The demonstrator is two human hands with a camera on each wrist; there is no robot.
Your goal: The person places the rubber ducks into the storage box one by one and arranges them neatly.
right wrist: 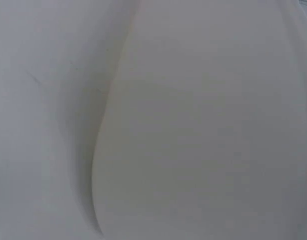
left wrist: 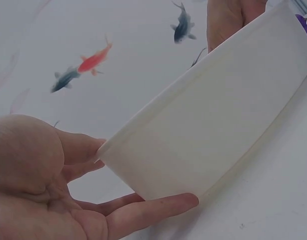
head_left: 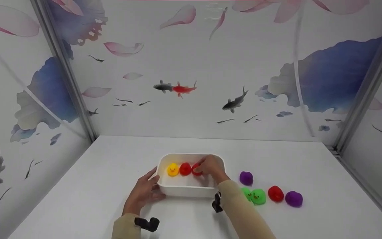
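A white plastic tub (head_left: 187, 191) stands on the white table, with a yellow rubber duck (head_left: 173, 169) and a red rubber duck (head_left: 185, 169) side by side in it. My right hand (head_left: 212, 167) reaches over the tub's right end and pinches a second red duck (head_left: 195, 168) low inside, beside the first. At the tub's left end, my left hand (head_left: 140, 191) holds the corner; in the left wrist view its fingers (left wrist: 83, 147) touch the rim and one digit lies along the lower edge. The right wrist view is filled mostly by the tub's outer wall (right wrist: 203, 120).
Right of the tub lie a purple duck (head_left: 246, 178), two green ducks (head_left: 258, 196) side by side, partly behind my right sleeve, another red duck (head_left: 275, 194) and another purple one (head_left: 293, 199). Walls printed with fish and petals enclose the table's back and sides.
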